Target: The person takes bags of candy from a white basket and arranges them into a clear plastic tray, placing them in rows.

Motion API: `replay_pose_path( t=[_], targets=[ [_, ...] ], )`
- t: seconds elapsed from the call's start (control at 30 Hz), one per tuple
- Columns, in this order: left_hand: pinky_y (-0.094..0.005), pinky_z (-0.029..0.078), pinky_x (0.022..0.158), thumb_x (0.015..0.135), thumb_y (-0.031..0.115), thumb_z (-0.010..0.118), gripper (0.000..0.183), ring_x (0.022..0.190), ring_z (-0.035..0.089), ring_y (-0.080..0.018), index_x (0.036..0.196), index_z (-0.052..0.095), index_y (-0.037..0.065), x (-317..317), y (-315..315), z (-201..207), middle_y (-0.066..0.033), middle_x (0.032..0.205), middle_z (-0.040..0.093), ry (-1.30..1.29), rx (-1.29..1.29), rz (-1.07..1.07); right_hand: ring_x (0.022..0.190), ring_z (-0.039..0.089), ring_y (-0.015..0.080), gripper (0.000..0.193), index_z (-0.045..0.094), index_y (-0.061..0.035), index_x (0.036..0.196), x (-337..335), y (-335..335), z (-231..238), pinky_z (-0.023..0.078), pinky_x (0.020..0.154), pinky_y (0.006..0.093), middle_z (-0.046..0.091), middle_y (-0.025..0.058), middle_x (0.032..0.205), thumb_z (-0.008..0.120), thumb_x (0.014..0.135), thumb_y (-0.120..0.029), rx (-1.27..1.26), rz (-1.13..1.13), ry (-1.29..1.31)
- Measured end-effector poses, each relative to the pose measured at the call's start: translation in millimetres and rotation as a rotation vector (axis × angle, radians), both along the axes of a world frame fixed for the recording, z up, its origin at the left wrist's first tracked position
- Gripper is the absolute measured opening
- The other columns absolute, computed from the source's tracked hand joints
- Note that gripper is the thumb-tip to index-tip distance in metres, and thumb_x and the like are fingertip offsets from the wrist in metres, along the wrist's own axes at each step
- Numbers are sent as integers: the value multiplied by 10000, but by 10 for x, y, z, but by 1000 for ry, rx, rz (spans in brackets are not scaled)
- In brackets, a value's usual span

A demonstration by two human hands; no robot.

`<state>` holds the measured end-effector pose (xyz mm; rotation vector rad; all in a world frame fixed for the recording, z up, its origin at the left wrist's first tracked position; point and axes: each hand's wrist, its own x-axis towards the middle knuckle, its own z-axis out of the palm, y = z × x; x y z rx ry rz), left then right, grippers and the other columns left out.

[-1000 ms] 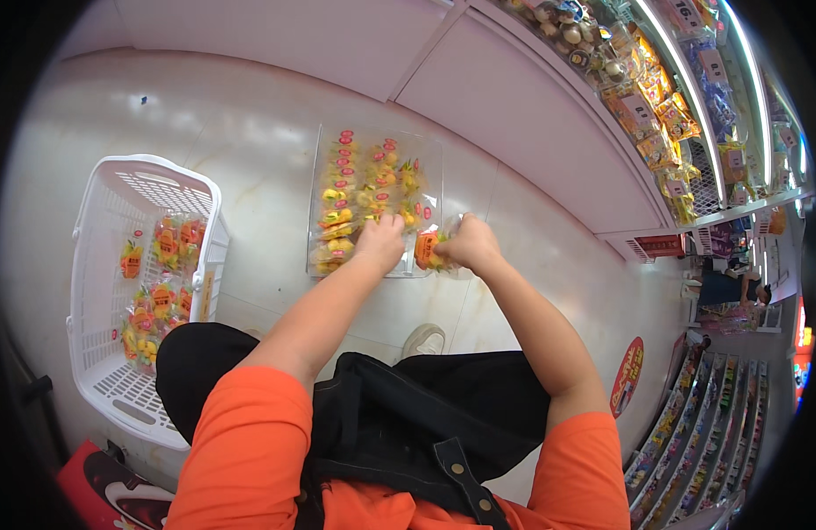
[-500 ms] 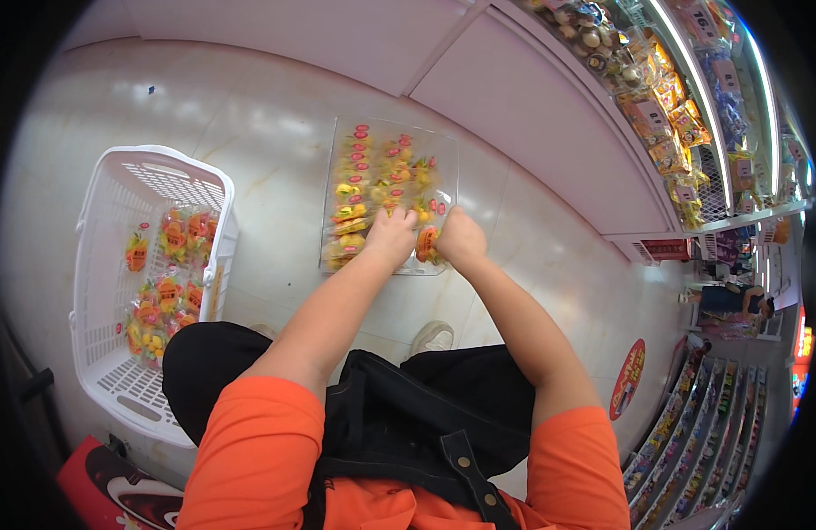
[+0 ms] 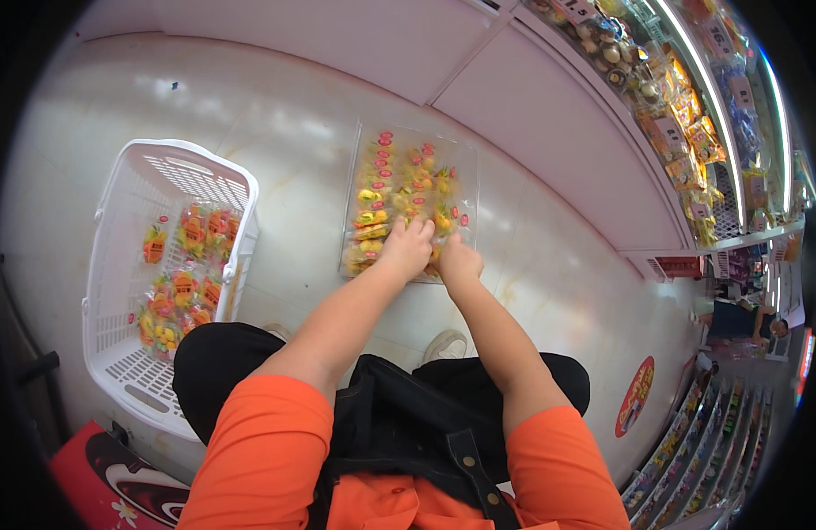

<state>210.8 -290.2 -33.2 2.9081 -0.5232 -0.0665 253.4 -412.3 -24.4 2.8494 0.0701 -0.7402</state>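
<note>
A clear plastic tray (image 3: 466, 181) lies on the floor in front of me. Small clear packets of yellow candy (image 3: 371, 217) with pink labels stand in rows inside it. My left hand (image 3: 409, 249) reaches over the near middle of the tray, its fingers slightly apart and touching the packets there. Close beside it, my right hand (image 3: 459, 262) is closed at the near right part of the tray, around the edge of a candy packet that it mostly hides. To my left stands a white plastic basket (image 3: 105, 296) holding several similar packets (image 3: 183, 287) with orange labels.
White cabinet fronts (image 3: 549, 132) run along the far side, under shelves of bagged goods (image 3: 682, 132). My shoe (image 3: 445, 346) is just short of the tray. A red printed box (image 3: 116, 477) stands at lower left. Far right, another person (image 3: 735, 322) is near more shelves (image 3: 699, 442).
My right hand has lowered toward the tray's near edge, and the orange-labelled packet beside it is now mostly covered. The left hand stays over the packets. The whole view has shifted slightly.
</note>
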Motion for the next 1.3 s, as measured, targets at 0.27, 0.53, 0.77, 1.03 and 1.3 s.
replay_pose_path(
  t=[0.27, 0.53, 0.77, 1.03, 1.3],
  targets=[
    [-630, 74, 1008, 882, 334, 356, 520, 1344, 106, -321, 1385, 230, 287, 16, 22, -64, -90, 1459, 151, 251, 7, 34, 774, 655, 265, 353, 433, -71, 1141, 157, 171, 382, 509, 643, 381, 657, 137, 847, 494, 830, -227, -54, 136, -156],
    [-621, 201, 974, 815, 365, 519, 499, 1321, 166, -330, 1281, 413, 222, 238, 385, 741, -97, 1449, 148, 18, 114, -170, 891, 614, 275, 416, 488, -130, 1131, 163, 217, 795, 484, 724, 395, 632, 131, 923, 612, 759, -268, -105, 294, 33],
    [-395, 453, 842, 770, 258, 554, 368, 1030, 542, -266, 1095, 574, 88, 286, 2080, 2135, -127, 1111, 566, 58, -38, 241, 865, 595, 310, 401, 533, -89, 1039, 243, 571, 1634, 469, 708, 403, 625, 152, 898, 626, 739, -339, 217, 275, -144],
    [-365, 423, 892, 668, 476, 657, 808, 1057, 533, -293, 1257, 398, -12, -2081, 3826, 800, -224, 1155, 529, 566, -154, 1392, 875, 595, 297, 412, 562, -61, 1037, 73, 733, 1784, 466, 702, 388, 630, 152, 903, 617, 745, -346, 213, 374, -67],
    [-494, 256, 1021, 501, 578, 743, 1175, 1285, 199, -419, 1406, 108, 178, -2865, 3420, -67, -193, 1424, 154, 740, -189, 1610, 860, 604, 271, 370, 617, -49, 932, 35, 1011, 1755, 473, 670, 373, 635, 129, 895, 618, 737, -363, 157, 511, 96]
  ],
)
